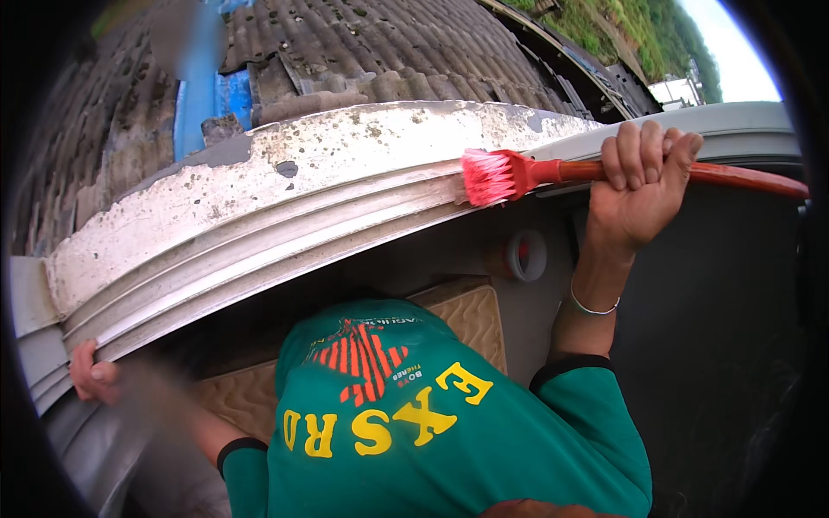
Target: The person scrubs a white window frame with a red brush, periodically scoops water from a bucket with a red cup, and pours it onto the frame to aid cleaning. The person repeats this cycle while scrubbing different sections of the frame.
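Observation:
My right hand [644,171] is closed around the reddish handle of a brush [495,178] at the upper right. The brush's pink-and-white bristles rest on the right part of the white window frame track [285,226], at the outer sill. At the far left, my left hand [94,375] grips the frame's lower corner with bent fingers; a blurred patch covers part of that forearm. The stained white masonry sill [311,152] runs along the outer side of the track.
Outside the window lies a corrugated tile roof [401,45] with a blue strip [194,116] and a loose fragment [222,129]. Below the sill inside are a quilted mattress [476,314] and a round white-rimmed container [526,255]. A window frame part [732,133] stands at the right.

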A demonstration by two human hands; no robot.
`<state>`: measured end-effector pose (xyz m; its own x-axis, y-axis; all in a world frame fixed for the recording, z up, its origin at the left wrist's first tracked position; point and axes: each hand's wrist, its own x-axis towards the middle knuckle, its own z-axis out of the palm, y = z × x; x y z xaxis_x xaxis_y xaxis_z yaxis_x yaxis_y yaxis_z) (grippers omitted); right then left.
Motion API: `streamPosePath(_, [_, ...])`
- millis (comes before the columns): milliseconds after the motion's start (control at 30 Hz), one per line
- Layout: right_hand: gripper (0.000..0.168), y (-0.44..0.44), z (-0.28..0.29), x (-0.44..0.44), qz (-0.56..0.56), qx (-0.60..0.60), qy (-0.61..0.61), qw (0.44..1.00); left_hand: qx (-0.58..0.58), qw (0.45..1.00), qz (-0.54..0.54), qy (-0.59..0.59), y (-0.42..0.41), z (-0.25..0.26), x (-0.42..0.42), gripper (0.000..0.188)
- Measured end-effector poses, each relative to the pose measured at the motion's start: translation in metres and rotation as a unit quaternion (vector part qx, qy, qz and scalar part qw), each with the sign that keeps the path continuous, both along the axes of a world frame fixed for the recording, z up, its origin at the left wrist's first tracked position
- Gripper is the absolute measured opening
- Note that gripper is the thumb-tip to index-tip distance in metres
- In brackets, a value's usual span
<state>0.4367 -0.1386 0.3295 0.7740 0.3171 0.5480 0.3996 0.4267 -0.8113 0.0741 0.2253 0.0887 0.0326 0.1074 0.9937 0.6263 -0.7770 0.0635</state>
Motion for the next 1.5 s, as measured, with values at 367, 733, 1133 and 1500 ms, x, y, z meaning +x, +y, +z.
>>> streamPosePath(367, [0.038, -0.015, -0.018, -0.011, -0.040, 0.061, 0.020, 0.997, -0.003, 1.000, -0.020, -0.006, 0.003, -0.001, -0.002, 0.055])
streamPosePath(733, [0.032, -0.004, -0.014, -0.006, 0.009, -0.057, -0.040, 0.998, 0.007, 1.000, 0.003, -0.021, -0.001, 0.000, 0.005, 0.057])
streamPosePath(1133, [0.029, 0.003, 0.003, -0.002, 0.069, -0.048, -0.002, 0.996, 0.044, 0.998, -0.013, -0.031, 0.011, -0.006, 0.002, 0.054])
streamPosePath(1500, [0.033, 0.034, -0.001, -0.009, 0.149, -0.064, 0.029, 0.986, 0.022, 0.999, -0.024, 0.004, 0.011, -0.004, -0.004, 0.052])
